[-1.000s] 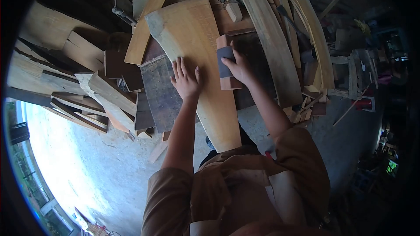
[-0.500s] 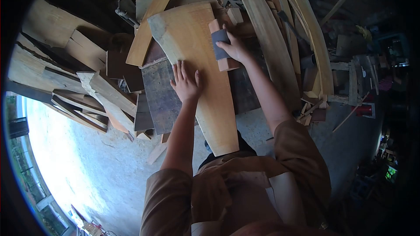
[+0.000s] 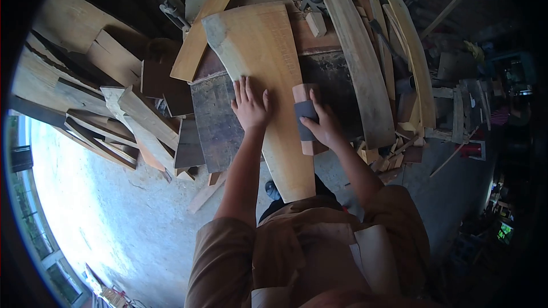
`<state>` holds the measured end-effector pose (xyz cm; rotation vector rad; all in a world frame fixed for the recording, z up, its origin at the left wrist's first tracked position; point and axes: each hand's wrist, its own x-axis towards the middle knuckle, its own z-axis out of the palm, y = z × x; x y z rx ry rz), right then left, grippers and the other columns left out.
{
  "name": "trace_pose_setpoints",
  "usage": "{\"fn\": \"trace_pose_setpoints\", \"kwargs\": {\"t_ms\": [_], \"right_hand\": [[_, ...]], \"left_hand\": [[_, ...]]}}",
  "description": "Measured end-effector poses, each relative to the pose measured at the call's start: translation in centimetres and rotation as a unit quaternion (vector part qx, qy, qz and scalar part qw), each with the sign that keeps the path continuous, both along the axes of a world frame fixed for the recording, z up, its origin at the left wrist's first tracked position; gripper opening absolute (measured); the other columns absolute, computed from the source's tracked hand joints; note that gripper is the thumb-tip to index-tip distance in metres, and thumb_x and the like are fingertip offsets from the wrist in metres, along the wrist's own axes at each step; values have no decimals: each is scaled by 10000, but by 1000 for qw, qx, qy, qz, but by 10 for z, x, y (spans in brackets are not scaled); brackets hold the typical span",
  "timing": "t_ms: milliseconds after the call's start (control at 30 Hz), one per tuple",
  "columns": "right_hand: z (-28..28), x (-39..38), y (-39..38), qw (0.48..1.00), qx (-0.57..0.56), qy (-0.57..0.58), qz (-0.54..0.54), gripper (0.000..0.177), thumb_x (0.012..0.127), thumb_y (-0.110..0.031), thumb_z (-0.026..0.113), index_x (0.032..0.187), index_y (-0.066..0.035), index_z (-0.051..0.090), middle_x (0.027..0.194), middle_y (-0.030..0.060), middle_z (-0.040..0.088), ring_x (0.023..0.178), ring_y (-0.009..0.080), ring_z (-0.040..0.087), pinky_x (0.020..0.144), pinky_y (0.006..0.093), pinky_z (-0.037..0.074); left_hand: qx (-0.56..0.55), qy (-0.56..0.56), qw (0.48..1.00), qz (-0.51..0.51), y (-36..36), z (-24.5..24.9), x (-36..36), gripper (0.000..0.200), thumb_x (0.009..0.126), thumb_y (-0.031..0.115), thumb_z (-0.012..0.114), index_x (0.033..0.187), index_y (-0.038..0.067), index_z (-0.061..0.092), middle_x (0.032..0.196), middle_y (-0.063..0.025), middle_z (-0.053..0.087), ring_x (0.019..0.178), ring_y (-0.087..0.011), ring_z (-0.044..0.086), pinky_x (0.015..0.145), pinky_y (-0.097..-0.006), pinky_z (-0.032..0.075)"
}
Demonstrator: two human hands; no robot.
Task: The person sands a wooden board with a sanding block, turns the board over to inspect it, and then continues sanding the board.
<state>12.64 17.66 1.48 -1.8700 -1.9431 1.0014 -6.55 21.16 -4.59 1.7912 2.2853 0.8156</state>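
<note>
Head view was taken from above, looking down over the person's own arms, and at the far left a heap of offcuts (image 3: 114,108) was seen, stacked at loose angles above the pale floor (image 3: 142,205). Just right of the heap, a light plank (image 3: 202,31) was laid slantwise, with its lower end beside the top of the curved board (image 3: 268,51). Under both, a dark, worn counter (image 3: 214,120) was shown. The curved board was stretched along the counter from the far end toward the person's body, its near end overhanging the counter's edge. The left hand (image 3: 250,105) was pressed flat on the board about midway along it, palm down, fingers spread wide and nothing gripped. Just to the right of it, near the board's right edge, a sanding block (image 3: 304,115) wrapped in a dark grey band was set lengthwise on the wood. The right hand (image 3: 325,128) was closed over that block from the right side, with the fingers curled across the grey band. The two hands were kept near each other but apart. Farther up, a small block (image 3: 315,23) was lying beyond the board's far end. At the right, long planks (image 3: 357,57) were laid side by side, bowed along their length, with scraps of wood scattered at their near ends.
</note>
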Motion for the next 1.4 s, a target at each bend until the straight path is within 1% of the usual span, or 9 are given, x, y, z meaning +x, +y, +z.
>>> {"fn": "trace_pose_setpoints", "kwargs": {"t_ms": [267, 433, 500, 600, 700, 833, 967, 1233, 1400], "right_hand": [[-17, -14, 213, 991, 76, 100, 36, 785, 763, -363, 598, 1396, -155, 184, 1257, 245, 440, 1103, 352, 493, 901, 337, 396], [0, -24, 282, 994, 100, -14, 36, 789, 750, -429, 573, 1400, -204, 185, 1283, 194, 443, 1153, 344, 451, 936, 335, 371], [-5, -23, 282, 993, 100, -65, 21, 795, 746, -442, 570, 1400, -209, 185, 1279, 193, 446, 1150, 346, 453, 942, 340, 368], [-32, -12, 255, 989, 83, 109, 55, 772, 766, -424, 568, 1400, -239, 169, 1301, 203, 410, 1120, 363, 474, 937, 377, 374], [-14, -2, 151, 998, 49, 24, 38, 799, 771, -400, 591, 1404, -183, 154, 1220, 259, 439, 1099, 391, 472, 902, 404, 400], [-25, 17, 17, 994, 67, 80, 24, 791, 773, -335, 615, 1403, -231, 149, 1173, 266, 441, 1046, 411, 488, 872, 425, 412], [-4, 6, -11, 1000, 12, 2, 20, 794, 766, -328, 628, 1400, -230, 161, 1114, 255, 470, 974, 412, 517, 816, 439, 436], [-16, -13, 121, 989, 143, -22, 43, 782, 757, -366, 624, 1391, -253, 183, 1075, 255, 520, 963, 403, 538, 798, 438, 452], [12, -45, 254, 988, 77, -130, 25, 759, 770, -501, 509, 1395, -289, 134, 1098, 251, 546, 1014, 388, 537, 878, 433, 422]], "left_hand": [[-33, 12, 999, 4, -2, 6, 2, 597, 851, 433, 427, 1328, 96, 303, 1417, -70, 272, 1326, -265, 208, 977, -567, 232], [-69, -3, 998, 6, 0, 5, 1, 628, 842, 460, 414, 1345, 106, 283, 1437, -46, 233, 1344, -233, 160, 993, -615, 137], [-71, -9, 997, 5, -1, 6, 1, 630, 842, 467, 408, 1346, 110, 283, 1437, -46, 231, 1343, -232, 163, 993, -618, 129], [-65, -6, 998, 5, -1, 1, 0, 633, 844, 473, 403, 1350, 114, 276, 1439, -41, 227, 1343, -230, 163, 993, -621, 129], [-64, -16, 998, 2, -2, 5, 0, 632, 848, 471, 398, 1354, 116, 269, 1441, -37, 223, 1344, -226, 160, 992, -623, 132], [-66, -17, 998, 2, -2, 8, 1, 620, 855, 459, 394, 1354, 115, 267, 1443, -33, 216, 1345, -222, 153, 990, -622, 144], [-61, -12, 998, 4, -2, 4, 0, 610, 850, 444, 419, 1338, 101, 290, 1439, -38, 225, 1345, -224, 153, 991, -623, 142], [-67, -9, 998, 7, -2, 4, 0, 612, 845, 440, 431, 1335, 98, 297, 1435, -42, 233, 1342, -227, 165, 988, -625, 146], [-49, -9, 999, 14, -2, 3, -1, 608, 837, 419, 456, 1328, 94, 307, 1431, -46, 242, 1337, -235, 180, 985, -628, 150]]}}
